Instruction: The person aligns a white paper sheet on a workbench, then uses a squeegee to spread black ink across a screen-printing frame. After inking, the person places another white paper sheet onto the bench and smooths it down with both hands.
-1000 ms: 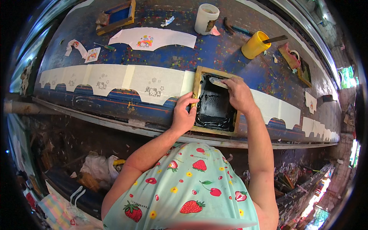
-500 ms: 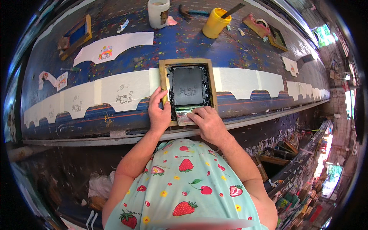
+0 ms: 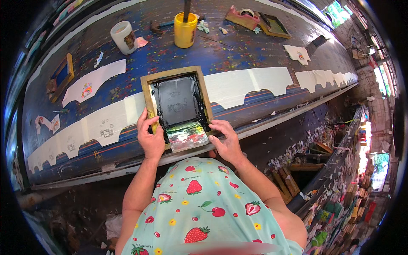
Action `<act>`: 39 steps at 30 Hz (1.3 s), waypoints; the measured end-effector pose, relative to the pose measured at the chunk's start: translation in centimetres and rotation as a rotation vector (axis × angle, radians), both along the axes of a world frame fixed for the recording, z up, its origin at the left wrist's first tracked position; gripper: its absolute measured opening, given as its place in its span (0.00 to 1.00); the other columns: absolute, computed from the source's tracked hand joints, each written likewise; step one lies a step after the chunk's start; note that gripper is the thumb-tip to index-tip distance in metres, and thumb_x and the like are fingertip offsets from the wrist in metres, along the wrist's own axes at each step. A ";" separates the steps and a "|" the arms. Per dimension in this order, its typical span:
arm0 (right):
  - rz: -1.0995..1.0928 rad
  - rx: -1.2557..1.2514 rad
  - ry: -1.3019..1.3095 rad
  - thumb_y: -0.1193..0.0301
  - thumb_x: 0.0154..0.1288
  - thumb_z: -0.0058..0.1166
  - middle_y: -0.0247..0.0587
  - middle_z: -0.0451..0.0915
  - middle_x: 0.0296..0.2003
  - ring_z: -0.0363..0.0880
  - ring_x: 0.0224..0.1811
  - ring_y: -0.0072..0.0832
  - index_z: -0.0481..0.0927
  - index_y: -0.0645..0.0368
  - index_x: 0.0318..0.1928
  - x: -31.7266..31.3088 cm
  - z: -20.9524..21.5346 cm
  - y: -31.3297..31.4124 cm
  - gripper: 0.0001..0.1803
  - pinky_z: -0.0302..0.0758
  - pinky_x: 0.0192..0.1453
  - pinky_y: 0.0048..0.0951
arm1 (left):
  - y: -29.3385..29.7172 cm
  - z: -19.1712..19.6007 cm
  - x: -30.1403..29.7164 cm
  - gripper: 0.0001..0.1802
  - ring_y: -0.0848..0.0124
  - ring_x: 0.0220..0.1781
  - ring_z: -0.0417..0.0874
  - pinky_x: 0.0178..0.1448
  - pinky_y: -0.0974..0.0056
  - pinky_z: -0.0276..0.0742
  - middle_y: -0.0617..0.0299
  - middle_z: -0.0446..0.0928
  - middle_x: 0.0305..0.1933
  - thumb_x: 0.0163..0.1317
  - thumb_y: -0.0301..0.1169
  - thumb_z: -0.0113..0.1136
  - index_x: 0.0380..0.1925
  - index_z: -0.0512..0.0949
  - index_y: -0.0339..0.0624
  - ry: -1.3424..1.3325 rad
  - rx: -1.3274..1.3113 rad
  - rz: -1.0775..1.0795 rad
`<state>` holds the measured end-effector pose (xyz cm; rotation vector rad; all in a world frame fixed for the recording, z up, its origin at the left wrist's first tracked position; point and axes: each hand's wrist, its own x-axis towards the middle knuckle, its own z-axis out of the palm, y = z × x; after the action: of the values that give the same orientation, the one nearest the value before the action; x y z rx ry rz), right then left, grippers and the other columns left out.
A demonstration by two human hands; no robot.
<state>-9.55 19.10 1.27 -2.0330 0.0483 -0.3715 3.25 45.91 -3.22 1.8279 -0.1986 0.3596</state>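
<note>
A wooden-framed printing screen (image 3: 146, 91) with a black inked mesh lies flat on a white fabric piece (image 3: 238, 85) on the long blue table (image 3: 238, 46). A paint-smeared squeegee (image 3: 187, 136) rests at the frame's near end. My left hand (image 3: 149, 135) grips the frame's near left corner. My right hand (image 3: 225, 140) holds the near right corner, its fingers beside the squeegee. My forearms come up from the lower edge over a strawberry-patterned top.
A row of white scalloped fabric pieces (image 3: 102, 125) runs along the table. A yellow pot (image 3: 185, 30) with a stick, a white tub (image 3: 122, 37), a second small screen frame (image 3: 61, 76) and other frames (image 3: 272, 24) sit further back. Scrap litter lies below at right.
My right hand came down from the frame's far side to its near right corner. The squeegee now lies at the near end. The view has shifted along the table.
</note>
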 end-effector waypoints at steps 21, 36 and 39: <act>0.398 -0.558 -0.202 0.74 0.62 0.77 0.51 0.83 0.64 0.81 0.70 0.54 0.88 0.59 0.61 -0.6 2.8 -18.8 0.26 0.77 0.74 0.53 | -21.7 -2.2 -1.9 0.19 0.52 0.85 0.77 0.85 0.55 0.73 0.39 0.74 0.84 0.62 0.10 0.67 0.50 0.89 0.38 0.120 -0.057 -0.001; 0.843 -0.737 0.210 0.79 0.69 0.63 0.54 0.88 0.49 0.87 0.57 0.57 0.89 0.60 0.55 11.2 7.9 -21.3 0.15 0.84 0.62 0.54 | -21.3 -2.9 -1.5 0.21 0.54 0.82 0.80 0.83 0.55 0.75 0.41 0.75 0.82 0.65 0.12 0.68 0.58 0.88 0.36 0.198 -0.024 -0.026; 0.790 -0.682 0.230 0.79 0.70 0.65 0.55 0.88 0.51 0.87 0.59 0.57 0.89 0.60 0.57 15.6 7.9 -21.4 0.16 0.83 0.64 0.53 | -21.0 -2.5 -0.8 0.23 0.57 0.80 0.82 0.81 0.56 0.79 0.43 0.76 0.82 0.66 0.12 0.68 0.60 0.87 0.36 0.229 -0.117 -0.056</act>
<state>6.09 -2.35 9.18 -2.5361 -0.8148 0.4024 2.42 24.94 -5.76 1.7286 -0.0678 0.1180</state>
